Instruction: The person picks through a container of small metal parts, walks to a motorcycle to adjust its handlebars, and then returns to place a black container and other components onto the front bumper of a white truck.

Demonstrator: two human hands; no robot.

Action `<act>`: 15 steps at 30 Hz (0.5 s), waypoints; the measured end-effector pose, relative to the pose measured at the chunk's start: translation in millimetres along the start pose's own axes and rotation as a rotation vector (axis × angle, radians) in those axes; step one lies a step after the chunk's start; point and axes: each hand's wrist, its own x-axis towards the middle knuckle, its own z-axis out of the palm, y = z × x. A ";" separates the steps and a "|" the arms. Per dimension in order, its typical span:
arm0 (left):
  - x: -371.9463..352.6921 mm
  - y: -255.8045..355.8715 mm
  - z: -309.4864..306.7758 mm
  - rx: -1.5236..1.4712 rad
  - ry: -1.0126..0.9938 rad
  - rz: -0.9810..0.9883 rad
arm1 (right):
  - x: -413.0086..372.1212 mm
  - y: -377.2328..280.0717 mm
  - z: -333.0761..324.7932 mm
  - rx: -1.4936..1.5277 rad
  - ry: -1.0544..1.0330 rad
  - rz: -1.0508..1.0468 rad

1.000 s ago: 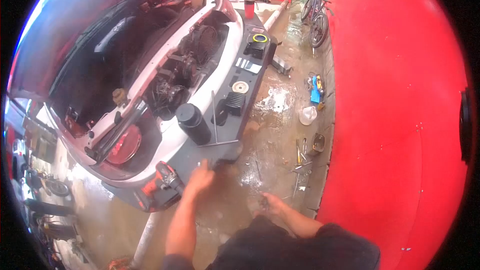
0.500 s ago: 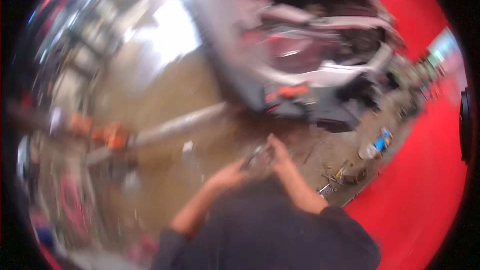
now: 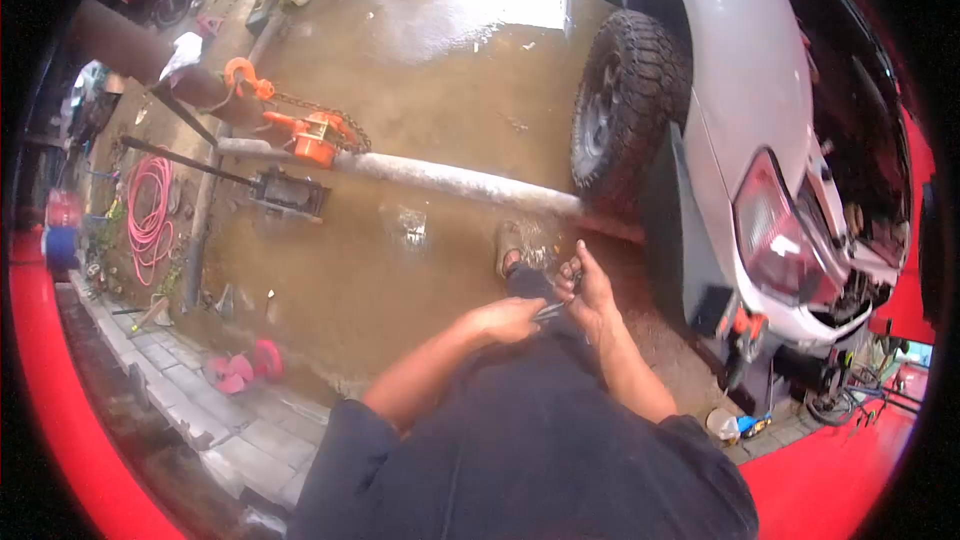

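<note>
In front of my dark shirt, my left hand [image 3: 508, 320] is closed around a slim silver metal tool [image 3: 549, 311]; its exact kind does not show. The tool's tip points toward my right hand [image 3: 592, 288], which is held close by with its thumb up and fingers curled. Something small and dark sits at those fingers, too little exposed to name. Beyond and to the right stands a silver vehicle with its front end opened up, showing a headlight [image 3: 785, 230] and a knobbly front tyre [image 3: 635, 100].
A long pipe [image 3: 450, 178] crosses the wet floor toward the tyre. On the left are an orange chain hoist [image 3: 316, 138], a dark floor jack [image 3: 287, 194] and a coiled pink hose [image 3: 150, 215]. A stone-block edge [image 3: 190, 390] runs lower left. My shoe [image 3: 508, 245] is ahead.
My view has swung left, so the vehicle sits further right and the hoist and pipe show more fully. Both hands stay close together, with the metal tool still in the left.
</note>
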 end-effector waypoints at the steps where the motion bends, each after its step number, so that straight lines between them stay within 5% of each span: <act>1: 7.6 -7.0 -17.2 -0.011 0.001 -0.049 | 17.6 -3.7 8.7 0.052 -0.023 0.061; 7: 18.0 -66.0 -138.9 -0.064 0.072 -0.222 | 133.8 -45.7 107.8 -0.006 -0.061 0.262; 12: -40.9 -76.4 -221.7 -0.223 0.471 -0.168 | 189.7 -122.1 173.4 -0.119 -0.066 0.173; 15: -55.1 -91.7 -263.4 -0.538 0.506 -0.449 | 207.1 -164.7 208.5 -0.120 0.019 0.089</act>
